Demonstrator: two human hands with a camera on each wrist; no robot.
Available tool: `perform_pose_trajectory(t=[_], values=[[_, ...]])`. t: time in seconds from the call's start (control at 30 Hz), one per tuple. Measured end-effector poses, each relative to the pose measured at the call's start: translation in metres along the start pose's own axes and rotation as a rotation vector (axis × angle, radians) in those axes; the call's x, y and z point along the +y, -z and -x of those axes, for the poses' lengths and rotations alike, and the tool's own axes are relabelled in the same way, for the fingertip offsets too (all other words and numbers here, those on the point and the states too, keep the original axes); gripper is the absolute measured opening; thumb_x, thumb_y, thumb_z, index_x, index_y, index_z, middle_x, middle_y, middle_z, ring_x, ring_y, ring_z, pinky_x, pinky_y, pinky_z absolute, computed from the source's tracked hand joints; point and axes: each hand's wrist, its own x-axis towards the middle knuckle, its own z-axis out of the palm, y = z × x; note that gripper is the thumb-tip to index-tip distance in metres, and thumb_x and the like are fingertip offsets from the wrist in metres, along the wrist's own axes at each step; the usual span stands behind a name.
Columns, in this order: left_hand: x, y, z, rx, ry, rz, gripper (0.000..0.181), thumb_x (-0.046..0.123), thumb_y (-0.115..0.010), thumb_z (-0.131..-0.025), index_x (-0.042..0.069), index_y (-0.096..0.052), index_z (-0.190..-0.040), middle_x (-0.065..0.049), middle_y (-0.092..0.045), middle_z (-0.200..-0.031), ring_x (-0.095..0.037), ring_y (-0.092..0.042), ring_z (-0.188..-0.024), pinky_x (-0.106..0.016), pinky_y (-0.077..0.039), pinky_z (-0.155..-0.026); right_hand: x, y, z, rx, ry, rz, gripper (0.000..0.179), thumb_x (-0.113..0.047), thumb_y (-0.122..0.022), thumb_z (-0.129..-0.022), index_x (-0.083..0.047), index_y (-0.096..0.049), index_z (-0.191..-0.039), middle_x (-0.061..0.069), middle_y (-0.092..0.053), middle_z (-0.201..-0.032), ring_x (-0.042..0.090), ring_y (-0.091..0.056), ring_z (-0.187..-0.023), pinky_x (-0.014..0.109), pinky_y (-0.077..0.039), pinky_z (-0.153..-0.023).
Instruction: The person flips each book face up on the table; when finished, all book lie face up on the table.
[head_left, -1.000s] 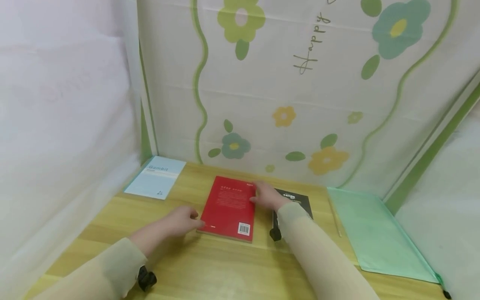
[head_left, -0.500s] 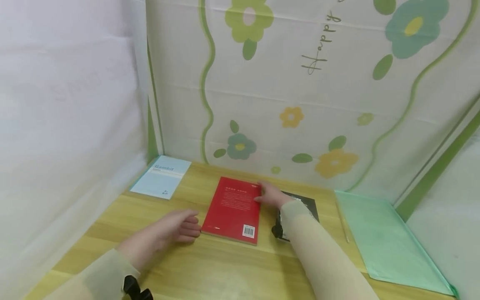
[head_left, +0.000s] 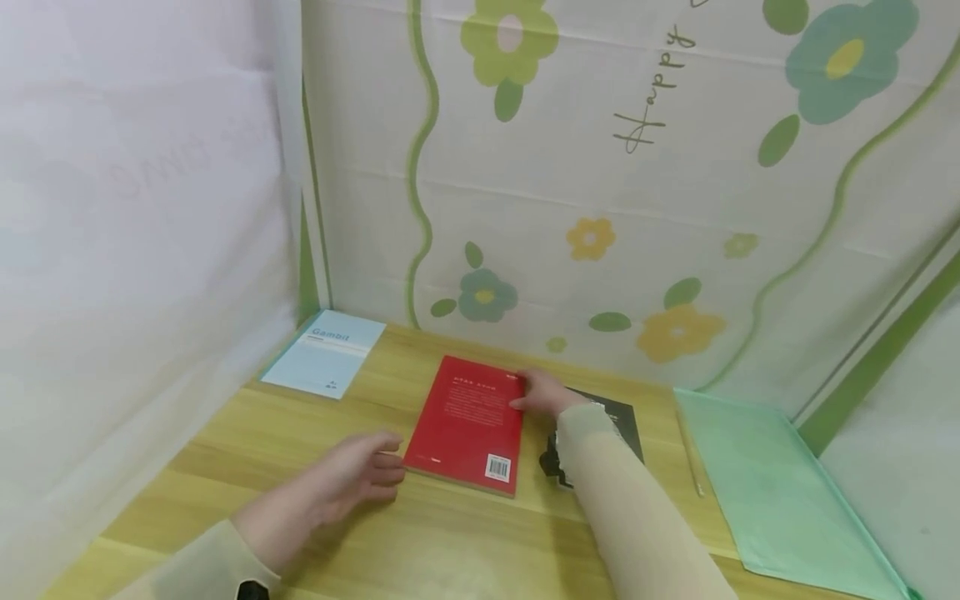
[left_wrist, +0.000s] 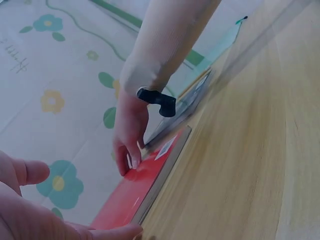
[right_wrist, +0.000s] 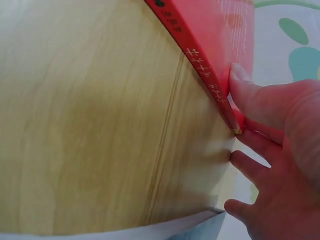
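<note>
A red book lies back cover up on the wooden table, a white barcode label at its lower right. My right hand is at its far right corner; in the right wrist view the thumb lies on the cover and a finger goes round the corner by the spine, pinching it. At the near left corner, my left hand has loosely bent fingers beside the book, thumb raised away from it. The left wrist view shows a left fingertip right at the book's edge.
A pale blue notebook lies at the back left. Partly behind my right forearm is a black book. To the right are a thin pencil-like stick and a translucent green pouch. Flower-printed cloth walls the table's back.
My left hand has come off the red book's near corner, turning its palm toward it. The right hand stays at the far corner. The whole head view has shifted slightly.
</note>
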Motion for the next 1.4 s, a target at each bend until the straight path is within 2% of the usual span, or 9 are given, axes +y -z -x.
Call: perform_pose_trajectory(t=[0.13, 0.37, 0.53, 0.73, 0.9, 1.1, 1.2, 1.3, 1.4], values=[[0.0, 0.004, -0.003, 0.043, 0.008, -0.003, 0.062, 0.024, -0.046, -0.102, -0.021, -0.027, -0.14, -0.044, -0.044, -0.131, -0.053, -0.05, -0.121, -0.057, -0.049, -0.093, -0.001, -0.001, -0.001, -0.003, -0.017, 0.005, 0.069, -0.02, -0.081, -0.084, -0.005, -0.049, -0.144, 0.014, -0.056, -0.135, 0.033, -0.05, -0.125, 0.048, -0.04, -0.106], [-0.003, 0.01, -0.012, 0.023, 0.041, 0.013, 0.059, 0.022, -0.045, -0.102, -0.022, -0.028, -0.138, -0.042, -0.045, -0.13, -0.047, -0.058, -0.112, -0.056, -0.054, -0.085, -0.011, 0.006, 0.003, -0.034, -0.07, 0.019, 0.068, -0.019, -0.081, -0.083, -0.005, -0.051, -0.142, 0.012, -0.058, -0.132, 0.032, -0.054, -0.121, 0.05, -0.042, -0.103], [-0.005, 0.011, -0.02, 0.061, 0.06, -0.002, 0.044, 0.02, -0.049, -0.1, -0.016, -0.043, -0.126, -0.033, -0.052, -0.121, -0.038, -0.063, -0.103, -0.056, -0.055, -0.082, -0.02, 0.01, 0.006, -0.047, -0.105, 0.059, 0.058, -0.021, -0.081, -0.083, -0.009, -0.059, -0.135, 0.006, -0.065, -0.118, 0.026, -0.059, -0.108, 0.048, -0.046, -0.098], [-0.007, 0.013, -0.029, 0.059, 0.088, -0.061, 0.034, 0.02, -0.052, -0.098, -0.009, -0.053, -0.114, -0.022, -0.059, -0.108, -0.033, -0.064, -0.095, -0.053, -0.057, -0.076, -0.027, 0.013, 0.007, -0.05, -0.121, 0.093, 0.054, -0.022, -0.083, -0.082, -0.01, -0.063, -0.131, 0.003, -0.067, -0.109, 0.022, -0.06, -0.099, 0.046, -0.048, -0.096], [-0.007, 0.014, -0.031, 0.057, 0.098, -0.14, 0.038, 0.021, -0.053, -0.098, -0.011, -0.055, -0.119, -0.022, -0.062, -0.11, -0.032, -0.066, -0.093, -0.05, -0.059, -0.072, -0.028, 0.014, 0.009, -0.052, -0.125, 0.113, 0.056, -0.023, -0.083, -0.081, -0.011, -0.063, -0.132, 0.003, -0.067, -0.109, 0.022, -0.06, -0.099, 0.046, -0.047, -0.096], [-0.007, 0.014, -0.035, -0.051, 0.057, -0.176, 0.041, 0.019, -0.048, -0.099, -0.014, -0.055, -0.123, -0.023, -0.067, -0.11, -0.035, -0.069, -0.095, -0.048, -0.059, -0.071, -0.026, 0.013, 0.007, -0.055, -0.134, 0.1, 0.058, -0.024, -0.083, -0.081, -0.012, -0.063, -0.133, 0.004, -0.067, -0.11, 0.024, -0.059, -0.101, 0.049, -0.047, -0.096], [-0.007, 0.013, -0.035, -0.073, 0.043, -0.171, 0.043, 0.017, -0.047, -0.101, -0.016, -0.047, -0.129, -0.024, -0.067, -0.109, -0.036, -0.069, -0.094, -0.047, -0.059, -0.072, -0.027, 0.014, 0.007, -0.059, -0.146, 0.091, 0.058, -0.024, -0.083, -0.08, -0.012, -0.063, -0.133, 0.004, -0.067, -0.111, 0.024, -0.059, -0.101, 0.049, -0.046, -0.096], [-0.007, 0.011, -0.033, -0.074, 0.036, -0.157, 0.052, 0.016, -0.047, -0.102, -0.008, -0.033, -0.145, -0.024, -0.067, -0.108, -0.036, -0.069, -0.093, -0.047, -0.059, -0.072, -0.027, 0.014, 0.007, -0.057, -0.163, 0.086, 0.059, -0.025, -0.084, -0.08, -0.013, -0.062, -0.133, 0.003, -0.066, -0.111, 0.024, -0.059, -0.1, 0.05, -0.047, -0.096], [-0.006, 0.009, -0.03, -0.076, 0.027, -0.151, 0.059, 0.016, -0.049, -0.101, 0.002, -0.025, -0.153, -0.023, -0.066, -0.108, -0.036, -0.069, -0.091, -0.046, -0.059, -0.071, -0.026, 0.013, 0.007, -0.055, -0.165, 0.085, 0.061, -0.026, -0.084, -0.079, -0.013, -0.062, -0.134, 0.004, -0.065, -0.113, 0.024, -0.058, -0.101, 0.05, -0.047, -0.096]])
